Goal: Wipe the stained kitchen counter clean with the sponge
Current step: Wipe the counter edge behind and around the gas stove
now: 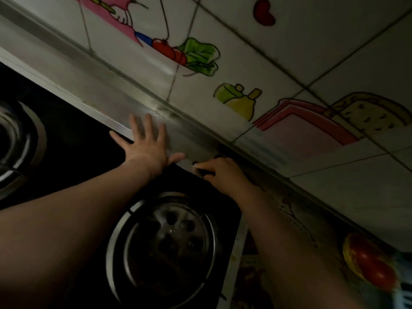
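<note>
The person's left hand (147,148) lies flat with all fingers spread wide. Its palm rests on the back corner of the black stove (66,130) and its fingertips reach onto the grey metal counter (107,94), the narrow strip between the stove and the wall. The right hand (223,172) is just beside the left thumb, on the same strip. Its fingers are curled around a small dark thing, which seems to be the sponge (205,173), and they press it down on the counter. Most of the sponge is hidden under the fingers and the light is weak, so its shape cannot be told. Behind the right wrist, the counter carries brown stains (287,208) in spots and streaks along the edge of the stove. The near burner (165,244) sits between the two forearms, and a second burner (13,141) shows at the left edge of the view. The wall (334,52) is covered with white tiles with coloured drawings of vegetables and bottles. At the lower right a red and yellow object (370,262) stands near the wall, too blurred to identify.
</note>
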